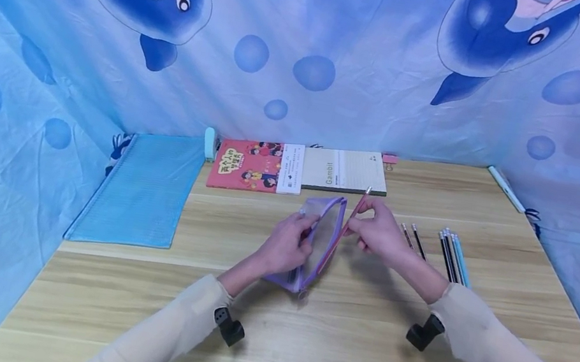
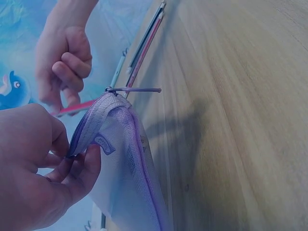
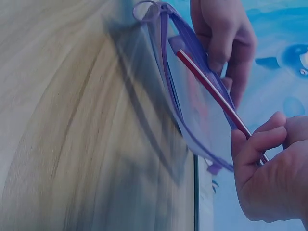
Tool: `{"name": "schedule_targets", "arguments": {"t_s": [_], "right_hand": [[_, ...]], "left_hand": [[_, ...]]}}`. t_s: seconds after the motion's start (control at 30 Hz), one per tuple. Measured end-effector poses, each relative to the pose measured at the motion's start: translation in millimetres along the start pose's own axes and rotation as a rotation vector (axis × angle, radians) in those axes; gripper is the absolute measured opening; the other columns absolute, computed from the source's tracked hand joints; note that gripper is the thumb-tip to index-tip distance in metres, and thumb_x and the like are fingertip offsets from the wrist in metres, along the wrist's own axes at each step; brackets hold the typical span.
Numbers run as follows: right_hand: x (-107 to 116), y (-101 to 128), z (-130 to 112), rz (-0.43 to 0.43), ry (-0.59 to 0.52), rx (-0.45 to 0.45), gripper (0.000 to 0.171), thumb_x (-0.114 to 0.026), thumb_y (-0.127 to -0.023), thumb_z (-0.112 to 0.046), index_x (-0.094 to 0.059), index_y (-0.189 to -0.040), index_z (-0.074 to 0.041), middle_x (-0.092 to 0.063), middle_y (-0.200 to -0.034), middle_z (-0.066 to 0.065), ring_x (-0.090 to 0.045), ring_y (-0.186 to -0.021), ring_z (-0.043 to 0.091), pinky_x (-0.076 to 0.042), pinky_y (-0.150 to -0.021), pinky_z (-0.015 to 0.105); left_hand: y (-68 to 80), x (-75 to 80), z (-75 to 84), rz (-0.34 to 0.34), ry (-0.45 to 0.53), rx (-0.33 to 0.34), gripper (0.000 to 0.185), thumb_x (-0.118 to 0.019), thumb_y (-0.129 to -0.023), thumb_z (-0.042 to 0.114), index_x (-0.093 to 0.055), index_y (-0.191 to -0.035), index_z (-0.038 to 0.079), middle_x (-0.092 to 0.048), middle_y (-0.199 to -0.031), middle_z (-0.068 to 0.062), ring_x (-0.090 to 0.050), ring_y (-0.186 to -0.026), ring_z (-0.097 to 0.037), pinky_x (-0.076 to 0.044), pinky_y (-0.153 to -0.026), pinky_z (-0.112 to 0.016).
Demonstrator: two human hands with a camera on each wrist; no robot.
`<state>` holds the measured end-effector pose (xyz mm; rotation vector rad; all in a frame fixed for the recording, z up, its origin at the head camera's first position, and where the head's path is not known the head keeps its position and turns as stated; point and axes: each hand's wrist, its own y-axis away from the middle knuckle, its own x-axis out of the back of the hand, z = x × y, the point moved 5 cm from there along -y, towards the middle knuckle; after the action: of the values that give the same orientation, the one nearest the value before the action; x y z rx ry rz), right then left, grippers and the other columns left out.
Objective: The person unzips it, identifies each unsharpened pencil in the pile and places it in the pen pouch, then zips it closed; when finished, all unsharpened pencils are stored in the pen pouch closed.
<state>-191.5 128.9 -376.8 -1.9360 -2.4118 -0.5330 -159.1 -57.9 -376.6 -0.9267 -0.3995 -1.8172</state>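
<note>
1. The right hand [image 1: 381,231] pinches a red pencil [image 1: 347,228] near its upper end; the tip is already inside the mouth of the pouch [image 1: 318,247].
2. The left hand [image 1: 287,246] grips the near lip of the purple mesh pouch, which is held upright on the table [image 1: 331,343] at the centre, its mouth kept open.
3. For a clean entry, the pencil is best kept in line with the zip and slid down along the inner wall, while the lip is held taut so that the mesh is not snagged.
4. The grip should probably be released only once most of the shaft is inside.
5. At 3 o'clock of the right hand, loose pencils [image 1: 451,256] lie on the table: two apart on the left and a tight bundle of about four, the exact number being unclear.
6. At 12 o'clock, two books [image 1: 298,169] are seen side by side.
7. At 9 o'clock, one blue pouch [image 1: 142,194] lies flat.
</note>
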Motion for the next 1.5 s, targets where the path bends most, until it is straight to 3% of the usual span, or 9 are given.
{"name": "schedule_targets", "arguments": {"t_s": [0.23,0.87,1.07,1.23,1.5], "right_hand": [[-15.0,-3.8,2.2,0.001,-0.022,0.001,0.032,-0.062,-0.090,-0.001,-0.041,-0.115,-0.002,-0.071,-0.086,0.017,-0.045,-0.045,0.011,-0.036,-0.039,0.022],[-43.3,-4.8,5.6,-0.070,0.064,-0.018,0.031,-0.064,-0.088,0.001,-0.046,-0.112,0.005,-0.068,-0.080,0.024,-0.048,-0.041,0.011,-0.037,-0.036,0.022],[-45.8,-7.8,4.3,-0.090,0.079,-0.031,0.035,-0.062,-0.088,0.002,-0.047,-0.119,0.009,-0.070,-0.083,0.022,-0.051,-0.041,0.011,-0.039,-0.036,0.022],[-42.1,-6.4,3.4,-0.112,0.095,-0.023,0.047,-0.060,-0.088,0.001,-0.045,-0.131,0.013,-0.071,-0.087,0.019,-0.055,-0.044,0.012,-0.042,-0.038,0.023],[-4.5,0.9,-3.5,-0.087,0.124,0.010,0.038,-0.058,-0.096,-0.009,-0.049,-0.129,0.008,-0.071,-0.093,0.021,-0.056,-0.049,0.014,-0.039,-0.041,0.023]], "left_hand": [[-2.3,-0.6,-0.3,0.001,-0.013,-0.010,0.065,-0.064,-0.079,-0.007,-0.050,-0.142,-0.007,-0.055,-0.094,-0.009,-0.051,-0.084,-0.021,-0.048,-0.071,-0.031],[-5.6,-0.2,0.3,0.028,-0.005,-0.029,0.061,-0.065,-0.081,-0.004,-0.052,-0.141,-0.005,-0.062,-0.092,-0.009,-0.051,-0.084,-0.019,-0.045,-0.071,-0.030],[-5.4,0.3,0.9,0.027,-0.005,-0.029,0.061,-0.064,-0.081,-0.004,-0.052,-0.141,-0.004,-0.062,-0.091,-0.009,-0.050,-0.084,-0.019,-0.045,-0.071,-0.031],[-4.3,1.1,0.6,0.025,-0.003,-0.014,0.063,-0.063,-0.080,-0.006,-0.050,-0.142,-0.006,-0.059,-0.091,-0.013,-0.048,-0.081,-0.019,-0.044,-0.067,-0.030],[-3.7,4.8,-1.1,0.020,0.017,0.023,0.066,-0.062,-0.079,-0.010,-0.048,-0.143,-0.008,-0.055,-0.092,-0.009,-0.050,-0.082,-0.020,-0.048,-0.068,-0.029]]}}
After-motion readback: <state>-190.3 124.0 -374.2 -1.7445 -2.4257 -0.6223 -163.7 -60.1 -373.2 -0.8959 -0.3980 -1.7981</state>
